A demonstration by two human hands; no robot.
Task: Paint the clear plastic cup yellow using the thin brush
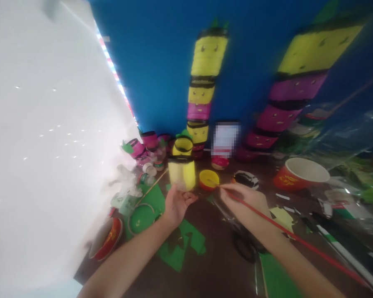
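Note:
My left hand [178, 205] grips a cup [182, 174] low down. The cup is yellow with a black rim, paler on its left side. My right hand [244, 198] is closed round a long, thin paintbrush [279, 223] with a red handle, which runs back over my right forearm. Its tip reaches into a small tub [209, 180] of yellow paint, just right of the held cup. Behind that cup stands another yellow cup [182, 145] with a dark rim. The view is blurred, so the bristles are hard to make out.
Yellow and magenta cups with faces form a tall stack [208, 58] at the back, and another stack [295, 87] on the right. Green paper [174, 256], scissors [244, 246], a red paper cup [286, 178], a black-paint tub [246, 179] and a phone [226, 136] are around.

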